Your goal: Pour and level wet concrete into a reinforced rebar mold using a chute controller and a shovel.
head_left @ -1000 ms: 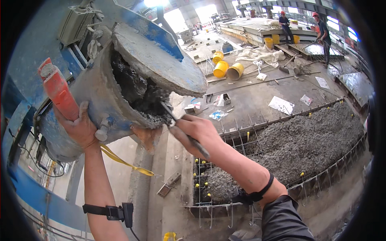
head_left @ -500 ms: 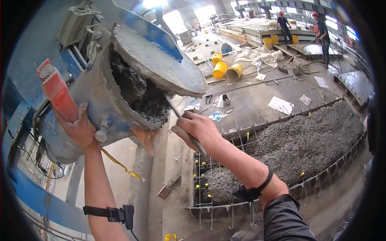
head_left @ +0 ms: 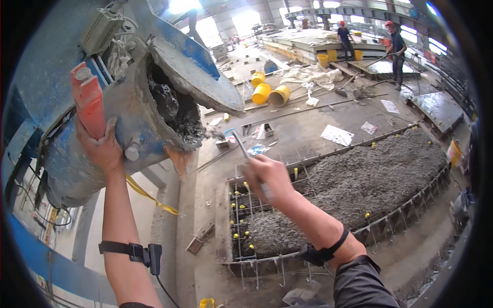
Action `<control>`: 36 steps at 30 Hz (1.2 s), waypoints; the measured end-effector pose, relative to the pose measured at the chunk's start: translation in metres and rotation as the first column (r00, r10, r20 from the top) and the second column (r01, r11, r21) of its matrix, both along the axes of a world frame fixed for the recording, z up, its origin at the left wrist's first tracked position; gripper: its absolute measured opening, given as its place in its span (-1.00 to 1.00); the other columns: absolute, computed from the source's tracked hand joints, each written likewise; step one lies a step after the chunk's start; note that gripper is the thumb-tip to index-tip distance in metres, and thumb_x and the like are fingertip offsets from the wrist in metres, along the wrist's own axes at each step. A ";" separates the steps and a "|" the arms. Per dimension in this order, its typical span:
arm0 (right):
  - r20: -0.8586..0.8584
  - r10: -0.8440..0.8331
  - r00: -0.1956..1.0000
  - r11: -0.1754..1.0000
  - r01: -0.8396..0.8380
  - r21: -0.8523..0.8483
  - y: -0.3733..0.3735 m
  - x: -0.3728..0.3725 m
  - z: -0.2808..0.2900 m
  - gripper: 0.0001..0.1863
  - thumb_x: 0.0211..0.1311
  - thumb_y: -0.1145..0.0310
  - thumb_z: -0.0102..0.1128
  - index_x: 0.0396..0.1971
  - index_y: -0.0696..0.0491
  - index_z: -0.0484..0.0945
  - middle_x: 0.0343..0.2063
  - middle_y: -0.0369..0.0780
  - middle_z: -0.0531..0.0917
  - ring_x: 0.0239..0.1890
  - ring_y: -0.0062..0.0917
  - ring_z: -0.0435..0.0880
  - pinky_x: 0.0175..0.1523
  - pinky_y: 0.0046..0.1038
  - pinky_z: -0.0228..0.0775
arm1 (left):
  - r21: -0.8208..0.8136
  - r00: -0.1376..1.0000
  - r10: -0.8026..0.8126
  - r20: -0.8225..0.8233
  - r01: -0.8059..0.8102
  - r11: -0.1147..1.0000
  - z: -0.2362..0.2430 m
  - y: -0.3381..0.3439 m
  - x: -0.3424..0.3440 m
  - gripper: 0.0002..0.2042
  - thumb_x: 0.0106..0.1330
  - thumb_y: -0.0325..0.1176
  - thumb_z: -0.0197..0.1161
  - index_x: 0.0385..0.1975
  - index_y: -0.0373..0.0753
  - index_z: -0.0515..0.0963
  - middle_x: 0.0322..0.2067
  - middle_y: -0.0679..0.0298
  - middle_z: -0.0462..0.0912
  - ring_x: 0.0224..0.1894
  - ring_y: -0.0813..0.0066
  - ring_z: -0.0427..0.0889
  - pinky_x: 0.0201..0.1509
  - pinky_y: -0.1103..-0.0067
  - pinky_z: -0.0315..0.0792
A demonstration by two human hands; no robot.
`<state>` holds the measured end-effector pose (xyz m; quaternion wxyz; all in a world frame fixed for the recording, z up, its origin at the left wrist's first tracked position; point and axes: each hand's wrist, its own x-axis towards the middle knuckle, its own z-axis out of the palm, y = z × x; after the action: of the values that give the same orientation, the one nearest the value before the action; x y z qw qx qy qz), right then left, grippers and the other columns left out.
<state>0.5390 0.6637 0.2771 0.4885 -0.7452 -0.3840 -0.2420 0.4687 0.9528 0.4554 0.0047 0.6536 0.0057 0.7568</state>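
Note:
A mud-caked steel drum [head_left: 128,102] with a round lid [head_left: 208,77] swung open stands at the upper left. Wet concrete [head_left: 177,110] lines its mouth. My left hand [head_left: 105,149] is closed around the lower part of a red handle [head_left: 91,108] on the drum's side. My right hand [head_left: 272,177], somewhat blurred, grips a slim, stick-like grey tool [head_left: 240,146]. The tool's upper end points up and left, apart from the drum mouth; its exact kind is unclear. Dark bits of concrete show between mouth and tool.
Below right lies a formwork [head_left: 231,220] with rebar, yellow caps and poured concrete [head_left: 370,174]. Yellow buckets [head_left: 261,93], white sheeting [head_left: 318,77] and papers [head_left: 337,135] lie beyond. Two people in red helmets [head_left: 397,51] stand at the far right. A yellow strap [head_left: 149,195] hangs below the drum.
My right hand has drawn the tool out of the drum mouth, moving right and slightly down. My left hand keeps its hold on the red handle. The view has shifted somewhat.

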 end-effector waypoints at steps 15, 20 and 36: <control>-0.300 -0.877 0.374 0.421 0.301 -0.856 -0.385 -0.389 -0.372 -0.66 0.08 0.08 -0.01 -0.58 0.05 0.57 -0.48 -0.07 0.59 -0.37 -0.13 0.56 -0.27 -0.18 0.39 | -0.787 0.552 -0.806 0.213 0.586 0.193 -0.204 -0.034 -0.167 -0.41 0.32 -0.08 -0.10 0.17 -0.44 0.08 0.12 0.06 0.22 0.14 0.29 0.28 0.18 0.42 0.18; -0.291 -0.956 -0.039 0.291 0.005 -0.957 -0.460 -0.507 -0.391 -0.51 0.07 0.02 -0.05 -0.40 0.21 0.57 -0.34 0.07 0.58 -0.18 -0.08 0.54 -0.04 -0.20 0.35 | -0.955 0.676 -0.734 0.074 0.259 0.143 -0.298 -0.086 -0.222 -0.30 0.28 0.04 -0.06 0.24 -0.36 -0.06 0.15 0.05 0.17 0.14 0.26 0.28 0.14 0.40 0.26; -0.779 -0.608 0.153 0.794 0.098 -0.600 -0.506 -0.217 -0.360 -0.66 0.20 0.19 0.00 -0.59 0.17 0.45 -0.82 -0.26 0.42 -0.82 -0.53 0.46 -0.75 -0.54 0.29 | -0.879 0.515 -0.714 0.474 0.315 -0.357 -0.352 -0.236 -0.268 -0.65 0.21 -0.27 0.08 -0.05 -0.27 0.30 -0.29 0.17 0.55 -0.29 0.37 0.61 -0.24 0.49 0.53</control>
<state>0.3219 0.1578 -0.0834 0.3724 -0.8858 0.1443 0.2363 0.2004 0.7172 0.1030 0.7995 0.4690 0.2087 0.3119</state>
